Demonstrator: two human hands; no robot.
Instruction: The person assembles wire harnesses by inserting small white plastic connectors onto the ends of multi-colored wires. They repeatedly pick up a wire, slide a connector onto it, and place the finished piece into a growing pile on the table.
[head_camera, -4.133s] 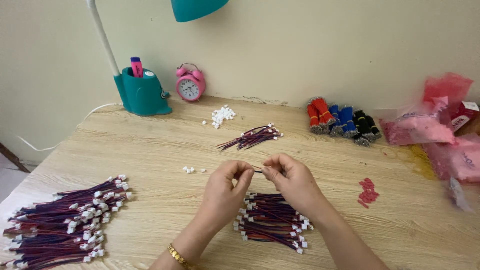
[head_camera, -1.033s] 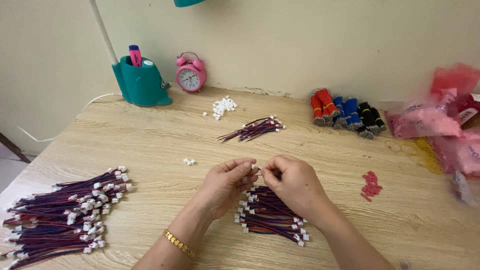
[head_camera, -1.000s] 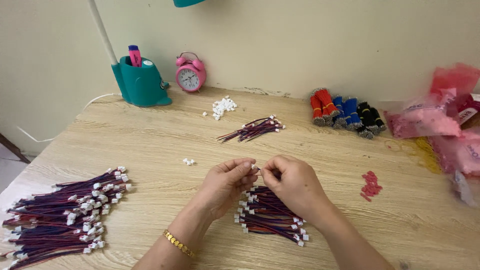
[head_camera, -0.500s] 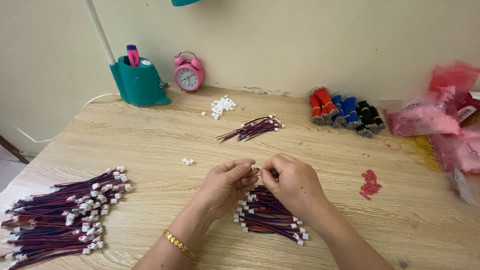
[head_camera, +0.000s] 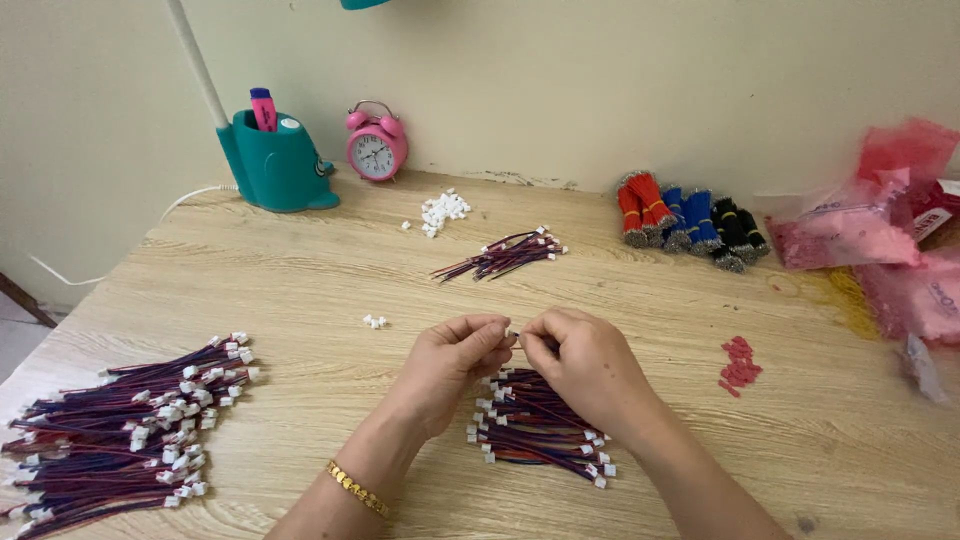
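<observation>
my left hand (head_camera: 452, 360) and my right hand (head_camera: 585, 362) meet fingertip to fingertip just above the table, thumbs and forefingers pressed together on a tiny white plastic connector (head_camera: 512, 333); it is so small that i cannot tell which hand bears more of it or whether a wire hangs from it. a thin gold chain bracelet (head_camera: 356, 489) circles my left wrist.

right under my hands, partly behind the right one, lies a flat bundle of short red and blue wires (head_camera: 535, 428), thin and glossy, each tipped with a blocky white plug. farther up the pale wood-grain table (head_camera: 300, 280) sits a smaller, looser wire bundle (head_camera: 505, 255), and near it a little heap of loose white connectors (head_camera: 441, 211). two stray connectors (head_camera: 374, 321) lie just left of my hands. at the far left edge spreads a large fan of finished wires (head_camera: 125, 425). to the right are small red scraps (head_camera: 740, 363), rolls of red, blue and black wire (head_camera: 685, 218), and crinkled pink plastic bags (head_camera: 890, 235). against the wall stand a round pink alarm clock (head_camera: 377, 152) and a teal pen holder (head_camera: 272, 165).
</observation>
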